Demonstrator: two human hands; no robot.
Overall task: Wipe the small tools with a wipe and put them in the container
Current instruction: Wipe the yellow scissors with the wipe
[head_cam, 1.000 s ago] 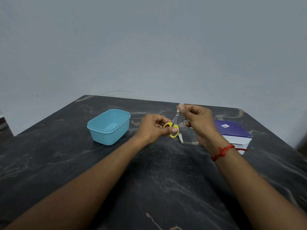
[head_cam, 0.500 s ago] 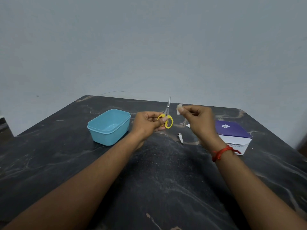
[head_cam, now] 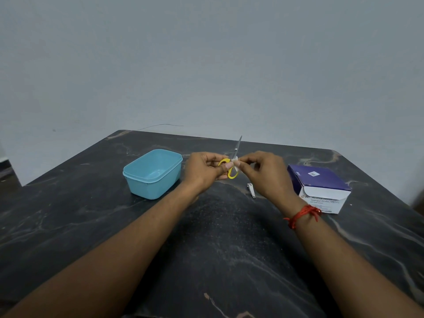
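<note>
Gripping: left hand (head_cam: 204, 171) closed on yellow-handled scissors (head_cam: 231, 164), thin metal blades upright.
Pinching: right hand (head_cam: 267, 173) holds small white wipe (head_cam: 235, 162) against scissors.
Obscured: handle loops partly hidden by fingers.

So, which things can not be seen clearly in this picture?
All in the head view:
- Wipe: mostly covered by the right hand; its state is unclear.
- Scissors: handles partly hidden by the left hand.
- Nail clipper: too small for detail.
- Box: small print is blurred.
- Container: its near inside wall is hidden by its rim.
</note>
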